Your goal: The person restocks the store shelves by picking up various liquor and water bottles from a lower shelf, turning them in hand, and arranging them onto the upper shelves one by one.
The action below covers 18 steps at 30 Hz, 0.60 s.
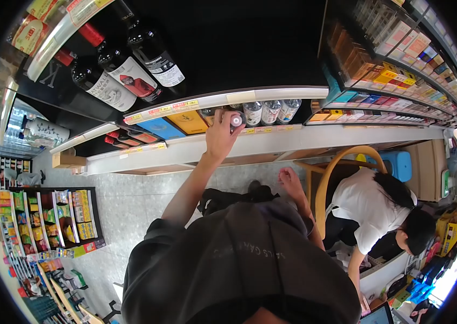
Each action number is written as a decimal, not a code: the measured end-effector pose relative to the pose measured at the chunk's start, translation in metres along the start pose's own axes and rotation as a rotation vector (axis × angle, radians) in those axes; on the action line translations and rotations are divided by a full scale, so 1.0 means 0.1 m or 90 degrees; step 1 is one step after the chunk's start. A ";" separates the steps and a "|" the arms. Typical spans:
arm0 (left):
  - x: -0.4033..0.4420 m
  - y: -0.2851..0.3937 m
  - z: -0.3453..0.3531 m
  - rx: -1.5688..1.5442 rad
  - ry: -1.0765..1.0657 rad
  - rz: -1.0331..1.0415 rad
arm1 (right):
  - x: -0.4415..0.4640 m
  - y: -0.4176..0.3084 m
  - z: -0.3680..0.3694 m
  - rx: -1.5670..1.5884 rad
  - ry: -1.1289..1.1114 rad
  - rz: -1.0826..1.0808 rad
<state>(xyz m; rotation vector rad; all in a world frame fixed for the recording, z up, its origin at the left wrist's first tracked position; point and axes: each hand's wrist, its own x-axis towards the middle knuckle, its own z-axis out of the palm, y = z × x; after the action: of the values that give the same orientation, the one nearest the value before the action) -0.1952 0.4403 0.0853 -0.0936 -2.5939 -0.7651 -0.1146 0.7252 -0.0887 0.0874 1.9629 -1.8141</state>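
My left hand [221, 135] reaches up to the lower shelf, its fingers wrapped round the top of a bottle [236, 121] with a pale round cap. Just right of it stand several clear bottles [271, 112] with printed labels. Left of the hand are a yellow-orange box [187, 122] and a blue box [158, 128]. My right hand [290, 180] hangs low in front of the shelf, fingers curled, with nothing visible in it.
Wine bottles [131, 80] stand on the upper shelf. Racks of small boxes [390, 75] fill the right. A person in a white top [371, 208] sits by a wooden chair [323, 200]. A snack rack [50, 221] stands at the left.
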 end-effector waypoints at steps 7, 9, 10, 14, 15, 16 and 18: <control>-0.15 0.12 -0.38 -0.018 0.040 0.148 | -0.02 -1.44 0.14 -0.235 -0.100 -0.317; -0.05 0.53 -0.90 -0.062 0.124 0.241 | -0.09 -1.90 0.23 -0.230 -0.112 -0.383; 0.00 0.68 -1.11 -0.062 0.123 0.232 | -0.11 -2.08 0.29 -0.225 -0.122 -0.452; 0.19 0.98 -1.61 -0.374 0.059 0.071 | -0.16 -2.43 0.62 0.023 -0.423 -0.342; 0.26 0.98 -1.64 -0.510 -0.042 -0.049 | -0.21 -2.40 0.75 0.201 -0.658 -0.181; 0.32 0.98 -1.63 -0.577 -0.104 -0.119 | -0.27 -2.37 0.86 0.380 -0.878 0.000; 0.37 0.95 -1.56 -0.606 -0.117 -0.153 | -0.40 -2.33 1.05 0.416 -0.860 -0.007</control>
<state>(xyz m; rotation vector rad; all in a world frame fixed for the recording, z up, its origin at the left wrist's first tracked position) -0.1513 0.4352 0.2663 -0.1343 -2.1754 -2.0922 -0.1304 0.6052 0.1401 -0.7349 0.4285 -1.6620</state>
